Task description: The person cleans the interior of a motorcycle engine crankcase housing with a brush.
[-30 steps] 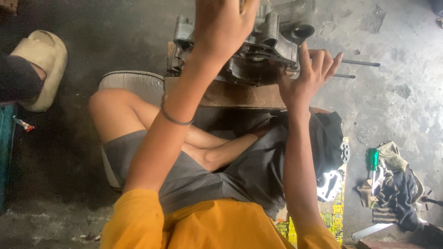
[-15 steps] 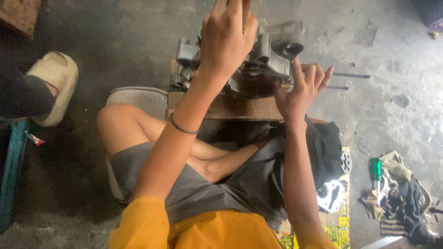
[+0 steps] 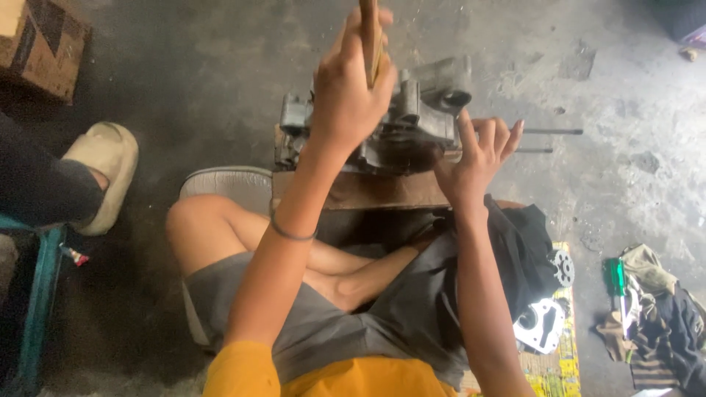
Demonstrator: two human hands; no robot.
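A grey metal engine casing (image 3: 423,121) rests on a wooden board (image 3: 368,192) on the concrete floor, right in front of my crossed legs. My left hand (image 3: 349,88) is raised above the casing's left half, closed around a slim wooden handle (image 3: 370,33) that runs up out of view. My right hand (image 3: 478,158) presses against the casing's right end with the fingers spread. Two thin metal rods (image 3: 548,132) stick out to the right from the casing.
Another person's leg in a beige sandal (image 3: 103,173) is at the left by a teal stool (image 3: 37,309). A wooden box (image 3: 44,44) sits top left. Metal parts (image 3: 544,323), a green tool (image 3: 612,276) and rags (image 3: 662,323) lie at the right.
The view has drifted so everything sits lower in the frame. My left hand stays clenched on the handle above the casing; my right hand stays at its right end.
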